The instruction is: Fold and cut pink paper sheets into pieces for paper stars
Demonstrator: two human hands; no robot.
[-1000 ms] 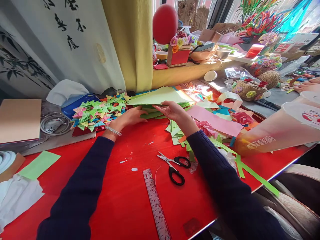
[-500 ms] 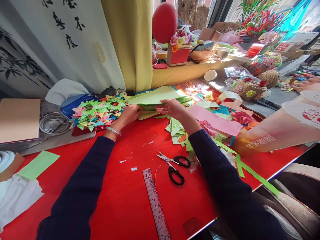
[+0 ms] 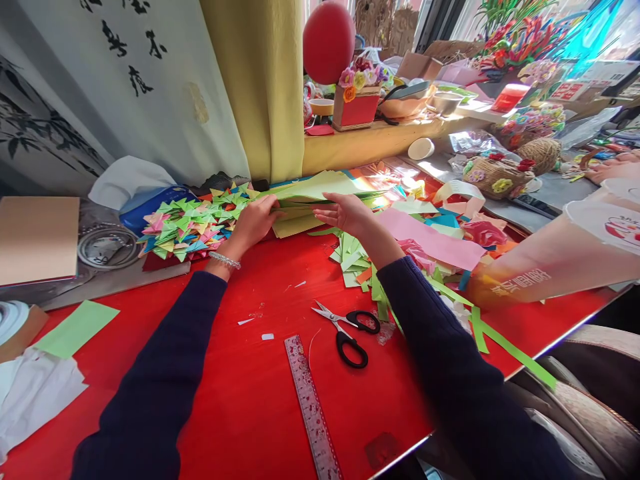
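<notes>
Toward the back of the table (image 3: 240, 400), above frame centre, the paper sheets (image 3: 320, 186) are flanked by the folded-paper pile (image 3: 187, 227) on the left and by paper scraps (image 3: 353, 259) on the right. Below, scissors (image 3: 347, 327) are placed above and right of a ruler (image 3: 311, 403), a loose sheet (image 3: 80, 328) is set at lower left, and a cup (image 3: 545, 260) at the right edge. Behind, a box (image 3: 356, 112) is placed on the sill (image 3: 370, 145).

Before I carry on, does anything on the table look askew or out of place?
Yes: the paper sheets at the left hand and right hand are unevenly fanned, not squared, and a green strip overhangs the right edge of the red table.
</notes>
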